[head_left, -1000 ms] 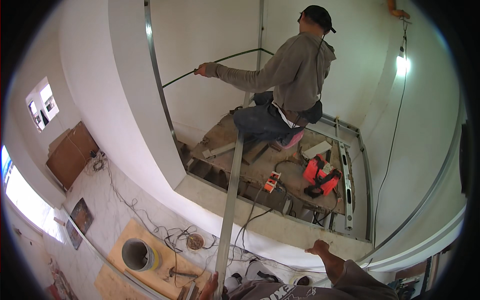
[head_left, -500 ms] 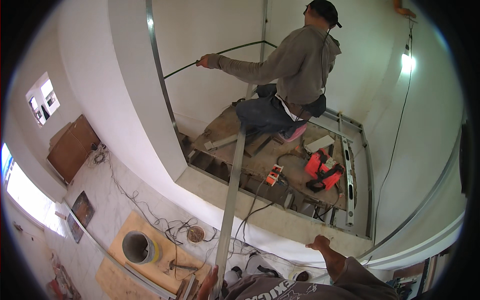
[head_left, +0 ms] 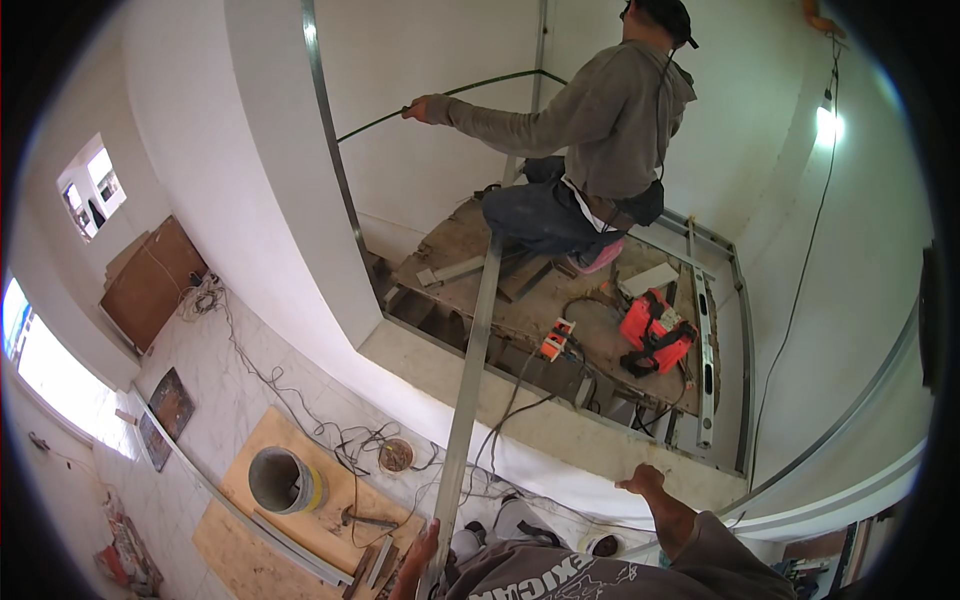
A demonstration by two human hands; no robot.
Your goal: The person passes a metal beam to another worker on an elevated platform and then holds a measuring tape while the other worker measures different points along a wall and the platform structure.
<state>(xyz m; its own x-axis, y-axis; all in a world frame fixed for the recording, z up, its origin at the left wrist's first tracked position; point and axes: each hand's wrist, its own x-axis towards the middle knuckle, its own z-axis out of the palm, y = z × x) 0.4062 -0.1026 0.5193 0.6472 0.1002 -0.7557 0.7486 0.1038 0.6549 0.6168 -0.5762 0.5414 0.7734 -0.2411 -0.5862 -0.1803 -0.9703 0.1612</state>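
My left hand (head_left: 419, 556) is at the lower edge, closed against the near end of a long grey metal tube (head_left: 463, 420); part of its fingers is hidden. From there the tube slants up and away over the pale ledge to a co-worker's legs. To the right, my right hand (head_left: 645, 480) rests at the ledge (head_left: 590, 457) with its fingers curled and nothing visible in them. Up on the platform (head_left: 620, 285) a co-worker (head_left: 610, 120) in a grey hooded top sits turned away, one arm stretched left to a thin dark green strip (head_left: 378, 120).
On the platform lie a red-orange tool bag (head_left: 655, 330), a spirit level (head_left: 704, 365) and an orange-and-white device (head_left: 556, 340) on a cable. Below left, a bucket (head_left: 318, 490) and a hammer (head_left: 368, 518) rest on a wooden board (head_left: 230, 545). Cables (head_left: 270, 380) trail over the tiles.
The whole view has shifted slightly, so the scene sits a little farther right. My left hand shows slightly higher beside the tube. My right hand stays at the ledge.
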